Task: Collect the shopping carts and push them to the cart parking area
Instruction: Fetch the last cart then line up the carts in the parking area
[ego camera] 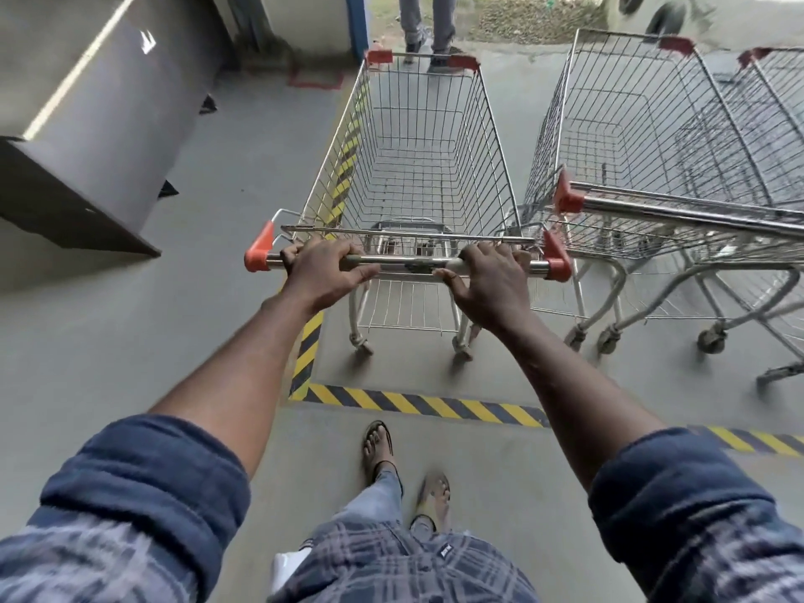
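both hands hold the steel handle bar [409, 264] of the silver wire shopping cart with orange-red plastic corners [489, 137]. the left hand [324, 274] is near the bar's left end and the right hand [494, 282] near its right end. the fingers [494, 250] are curled over the top of the bar, thumbs under it.

the cart stands on the grey concrete floor [174, 341], its rear wheels just past the near line of yellow-and-black striped floor tape [426, 404], which appears to mark the parking area. its left side runs along the left tape line.

the row of parked silver wire carts [652, 124] sits just beside it on the right, and the orange end caps nearly touch. a slight drift right would likely snag them. a standing person's legs [428, 28] are just beyond the cart's front rim, so a hard push risks striking them.
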Tool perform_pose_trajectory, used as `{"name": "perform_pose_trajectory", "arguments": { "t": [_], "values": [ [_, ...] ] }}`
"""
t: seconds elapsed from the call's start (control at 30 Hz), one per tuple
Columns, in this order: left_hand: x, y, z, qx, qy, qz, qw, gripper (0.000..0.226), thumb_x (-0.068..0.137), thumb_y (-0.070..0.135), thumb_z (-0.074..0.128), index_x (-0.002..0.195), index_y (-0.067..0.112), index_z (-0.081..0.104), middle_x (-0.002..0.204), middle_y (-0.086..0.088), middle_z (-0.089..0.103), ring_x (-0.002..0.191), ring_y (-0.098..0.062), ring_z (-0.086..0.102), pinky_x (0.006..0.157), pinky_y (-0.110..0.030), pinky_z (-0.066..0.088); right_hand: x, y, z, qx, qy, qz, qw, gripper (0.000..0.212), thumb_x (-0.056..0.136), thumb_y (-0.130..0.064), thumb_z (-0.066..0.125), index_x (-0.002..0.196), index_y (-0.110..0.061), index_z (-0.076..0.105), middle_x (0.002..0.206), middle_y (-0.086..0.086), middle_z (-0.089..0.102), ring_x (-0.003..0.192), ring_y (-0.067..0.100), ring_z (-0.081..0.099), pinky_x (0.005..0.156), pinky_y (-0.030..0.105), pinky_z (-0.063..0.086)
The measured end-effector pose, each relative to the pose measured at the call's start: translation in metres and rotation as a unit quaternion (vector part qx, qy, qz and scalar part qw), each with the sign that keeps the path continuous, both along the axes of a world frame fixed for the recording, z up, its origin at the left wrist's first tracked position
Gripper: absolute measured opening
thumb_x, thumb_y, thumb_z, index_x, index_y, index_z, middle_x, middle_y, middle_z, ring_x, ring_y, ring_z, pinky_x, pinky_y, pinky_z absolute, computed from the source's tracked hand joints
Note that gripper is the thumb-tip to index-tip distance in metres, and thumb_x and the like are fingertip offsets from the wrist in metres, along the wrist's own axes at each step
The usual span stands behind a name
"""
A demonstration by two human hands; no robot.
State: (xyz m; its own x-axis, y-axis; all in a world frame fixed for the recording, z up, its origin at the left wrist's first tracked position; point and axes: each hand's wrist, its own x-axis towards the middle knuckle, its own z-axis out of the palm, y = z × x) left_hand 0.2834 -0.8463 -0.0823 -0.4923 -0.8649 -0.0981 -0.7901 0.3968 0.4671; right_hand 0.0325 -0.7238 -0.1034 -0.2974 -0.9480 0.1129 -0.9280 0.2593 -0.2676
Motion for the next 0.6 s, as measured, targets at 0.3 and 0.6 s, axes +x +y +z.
{"name": "perform_pose_trajectory", "arguments": {
  "t": [0.3, 0.6],
  "values": [
    [0.004, 0.033, 0.009, 0.009, 0.004, 0.026, 1.0, 0.035, 0.086, 0.06, 0.065, 0.099, 0.028, 0.066, 0.093, 0.005, 0.057, 0.103, -0.022, 0.044, 0.08, -0.036, 0.031, 0.012, 0.031, 0.0, -0.021, 0.014, -0.002, 1.0, 0.047, 0.089, -0.071, 0.042, 0.093, -0.026, 0.054, 0.095, -0.004, 0.061, 0.097, 0.025, 0.053, 0.09, 0.046, 0.034],
    [0.012, 0.055, 0.004, -0.024, -0.016, 0.007, 1.0, 0.042, 0.085, 0.075, 0.052, 0.094, 0.035, 0.059, 0.1, 0.003, 0.063, 0.098, -0.02, 0.042, 0.09, -0.043, 0.033, 0.011, 0.039, 0.001, -0.062, 0.03, -0.012, 0.998, 0.047, 0.095, -0.065, 0.039, 0.083, -0.024, 0.057, 0.088, -0.003, 0.065, 0.09, 0.026, 0.056, 0.082, 0.04, 0.028]
  ]
}}
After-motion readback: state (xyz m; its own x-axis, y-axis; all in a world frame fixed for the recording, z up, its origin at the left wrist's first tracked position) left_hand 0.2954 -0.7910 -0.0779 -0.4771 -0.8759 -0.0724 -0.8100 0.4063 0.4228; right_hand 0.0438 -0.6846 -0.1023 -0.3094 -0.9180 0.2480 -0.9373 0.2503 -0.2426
